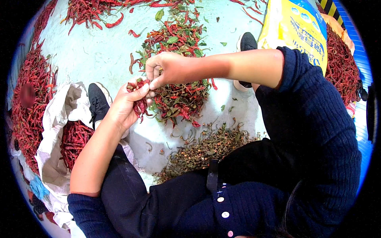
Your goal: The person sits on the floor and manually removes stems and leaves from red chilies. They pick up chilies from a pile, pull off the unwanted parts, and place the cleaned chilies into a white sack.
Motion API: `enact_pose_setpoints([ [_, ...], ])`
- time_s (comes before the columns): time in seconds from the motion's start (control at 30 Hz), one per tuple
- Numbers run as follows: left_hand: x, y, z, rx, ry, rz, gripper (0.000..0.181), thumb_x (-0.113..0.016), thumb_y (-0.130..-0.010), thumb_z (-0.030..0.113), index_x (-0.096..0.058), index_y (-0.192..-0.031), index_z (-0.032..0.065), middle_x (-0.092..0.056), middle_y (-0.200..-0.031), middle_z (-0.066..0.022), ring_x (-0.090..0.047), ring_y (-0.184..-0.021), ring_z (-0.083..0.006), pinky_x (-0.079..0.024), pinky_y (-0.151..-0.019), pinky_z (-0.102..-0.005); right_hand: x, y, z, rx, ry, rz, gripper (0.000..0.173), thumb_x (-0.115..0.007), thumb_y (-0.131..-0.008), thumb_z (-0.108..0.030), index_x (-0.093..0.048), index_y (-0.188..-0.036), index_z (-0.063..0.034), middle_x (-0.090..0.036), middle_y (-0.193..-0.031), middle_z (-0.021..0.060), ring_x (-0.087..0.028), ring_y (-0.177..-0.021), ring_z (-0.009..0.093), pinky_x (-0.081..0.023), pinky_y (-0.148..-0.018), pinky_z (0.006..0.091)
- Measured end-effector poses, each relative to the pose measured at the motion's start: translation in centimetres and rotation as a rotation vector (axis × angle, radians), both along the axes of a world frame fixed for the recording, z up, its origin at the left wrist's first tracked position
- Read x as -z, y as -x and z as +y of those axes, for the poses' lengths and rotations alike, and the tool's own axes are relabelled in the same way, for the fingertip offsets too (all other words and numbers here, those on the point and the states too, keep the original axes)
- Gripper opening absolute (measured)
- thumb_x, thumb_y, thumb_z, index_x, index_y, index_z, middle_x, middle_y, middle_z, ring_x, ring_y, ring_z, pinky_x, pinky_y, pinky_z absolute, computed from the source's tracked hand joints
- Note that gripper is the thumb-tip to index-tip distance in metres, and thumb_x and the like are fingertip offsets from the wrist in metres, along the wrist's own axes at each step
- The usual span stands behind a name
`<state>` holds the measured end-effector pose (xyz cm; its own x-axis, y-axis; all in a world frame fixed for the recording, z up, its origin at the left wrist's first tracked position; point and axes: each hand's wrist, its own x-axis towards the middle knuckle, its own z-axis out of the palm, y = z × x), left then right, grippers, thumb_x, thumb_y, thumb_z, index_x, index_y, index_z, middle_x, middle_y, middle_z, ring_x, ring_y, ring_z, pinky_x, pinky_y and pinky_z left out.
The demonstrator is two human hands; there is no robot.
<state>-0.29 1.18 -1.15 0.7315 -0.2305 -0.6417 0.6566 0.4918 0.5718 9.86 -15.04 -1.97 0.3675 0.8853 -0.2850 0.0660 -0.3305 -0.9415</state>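
Observation:
My left hand [131,102] holds several dried red chili peppers [140,105], its thumb pressed over them. Touching or nearly touching that thumb are the curled fingertips of my right hand [162,71]; whether they pinch a stem cannot be told. Beneath both hands lies a heap of red chilies mixed with green leaves [181,98] on the pale floor. A pile of removed stems and calyxes [205,151] sits nearer my body, between my legs.
At left, an open white woven sack [50,134] holds red chilies, with a long chili heap [29,119] beyond it. More chilies [86,13] lie at the top. A yellow and blue printed bag [294,29] and another chili heap [340,68] are at right. My shoes flank the central heap.

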Motion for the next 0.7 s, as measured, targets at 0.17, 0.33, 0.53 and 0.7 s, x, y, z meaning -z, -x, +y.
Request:
enact_pose_setpoints([
  [0.17,-0.1,-0.1,0.7,-0.017,0.061,-0.043,0.017,-0.054,-0.081,0.006,-0.049,-0.097,0.0014,-0.056,-0.086,-0.0068,-0.054,-0.072,-0.0116,-0.047,-0.061,-0.0219,0.0,-0.3,-0.2,-0.027,0.002,0.074,0.015,-0.063,-0.073,-0.010,-0.054,-0.082,-0.0019,-0.059,-0.072,0.0035,-0.053,-0.068,0.009,-0.041,-0.060,0.0245],
  [0.33,-0.2,-0.3,0.6,-0.065,0.046,-0.067,0.021,-0.051,-0.081,0.001,-0.048,-0.102,-0.0007,-0.055,-0.095,-0.0109,-0.054,-0.077,-0.0132,-0.048,-0.063,-0.0237,0.3,-0.4,-0.4,0.009,-0.022,0.220,0.016,-0.061,-0.074,-0.010,-0.056,-0.087,-0.0022,-0.060,-0.076,0.0045,-0.053,-0.069,0.009,-0.041,-0.060,0.0249],
  [0.53,-0.6,-0.2,3.8,-0.120,0.014,-0.104,0.026,-0.048,-0.083,0.001,-0.045,-0.109,-0.0028,-0.055,-0.093,-0.0134,-0.048,-0.067,-0.0122,-0.044,-0.058,-0.0238,1.2,-1.0,-0.5,-0.091,0.044,0.029,0.018,-0.060,-0.073,-0.011,-0.058,-0.088,-0.0011,-0.061,-0.076,0.0055,-0.056,-0.073,0.011,-0.044,-0.066,0.0257],
  [0.7,-1.2,2.5,12.2,-0.285,-0.321,-0.019,0.020,-0.048,-0.082,0.004,-0.052,-0.100,-0.0030,-0.055,-0.078,-0.0108,-0.048,-0.058,-0.0131,-0.043,-0.052,-0.0245,2.8,-2.6,-2.7,-0.080,0.035,-0.211,0.014,-0.060,-0.072,-0.012,-0.058,-0.079,0.0000,-0.058,-0.082,0.0065,-0.054,-0.078,0.014,-0.043,-0.071,0.0278],
])
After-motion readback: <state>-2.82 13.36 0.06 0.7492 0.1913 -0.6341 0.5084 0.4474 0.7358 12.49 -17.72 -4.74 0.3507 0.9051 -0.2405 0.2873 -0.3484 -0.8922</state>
